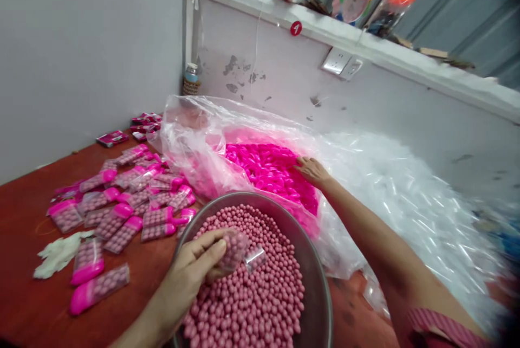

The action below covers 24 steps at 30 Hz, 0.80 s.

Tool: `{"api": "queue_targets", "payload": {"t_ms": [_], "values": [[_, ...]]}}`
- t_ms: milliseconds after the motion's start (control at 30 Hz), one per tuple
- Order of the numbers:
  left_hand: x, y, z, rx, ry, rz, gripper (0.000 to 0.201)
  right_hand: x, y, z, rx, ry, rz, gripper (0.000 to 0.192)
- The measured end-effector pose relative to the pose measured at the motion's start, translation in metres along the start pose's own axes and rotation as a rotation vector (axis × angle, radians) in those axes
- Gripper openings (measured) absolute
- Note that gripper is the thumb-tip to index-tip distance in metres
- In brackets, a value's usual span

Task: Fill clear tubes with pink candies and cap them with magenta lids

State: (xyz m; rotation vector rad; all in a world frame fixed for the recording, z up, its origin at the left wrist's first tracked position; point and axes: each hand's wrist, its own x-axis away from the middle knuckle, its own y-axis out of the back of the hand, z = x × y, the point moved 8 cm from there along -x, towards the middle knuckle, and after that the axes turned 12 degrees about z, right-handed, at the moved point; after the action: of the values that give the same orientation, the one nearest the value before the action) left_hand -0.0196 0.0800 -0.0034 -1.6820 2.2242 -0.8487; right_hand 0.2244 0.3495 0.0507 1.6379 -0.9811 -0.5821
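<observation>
Left hand (190, 269): fingers and thumb curled together, gripping a small clear plastic container filled with pink beads (233, 250), held above the bowl.

Right hand (312, 170): arm stretched forward, fingers loosely bent at the right-hand edge of a heap of glossy magenta plastic caps (268, 172); cannot tell whether one is pinched.

Bowl, round, grey metal (320, 294): on the worktop in front of the person, part-filled with loose round pink beads (260, 304). A second small clear plastic container (254, 258) lies on its side upon the beads.

Bag, large, translucent plastic (189, 147): spread wide behind the bowl, containing the caps.

Heap of clear, shiny plastic pieces (410, 218): right of the bag.

Bead-filled clear packs with magenta caps (122, 233): many, scattered and overlapping left of the bowl.

White crumpled scrap (59, 256): beside the packs.

Worktop, reddish-brown (24, 196): beneath all the above.
</observation>
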Motion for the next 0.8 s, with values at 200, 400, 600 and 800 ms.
{"api": "queue_targets", "payload": {"t_ms": [200, 400, 600, 800], "values": [[-0.002, -0.003, -0.008, 0.142, -0.070, 0.032, 0.030, 0.004, 0.010, 0.008, -0.044, 0.041, -0.145, 0.019], [-0.005, 0.001, -0.005, -0.151, -0.111, 0.000, 0.031, 0.067, 0.052, 0.056, -0.729, -0.080, -0.404, 0.026], [0.004, -0.006, -0.015, -0.646, -0.191, -0.023, 0.027, 0.130, 0.094, 0.204, -0.806, 0.500, -0.188, 0.024], [0.015, -0.021, -0.026, -0.867, -0.278, -0.006, 0.024, 0.143, 0.100, 0.229, -0.704, 0.574, -0.193, 0.019]]}}
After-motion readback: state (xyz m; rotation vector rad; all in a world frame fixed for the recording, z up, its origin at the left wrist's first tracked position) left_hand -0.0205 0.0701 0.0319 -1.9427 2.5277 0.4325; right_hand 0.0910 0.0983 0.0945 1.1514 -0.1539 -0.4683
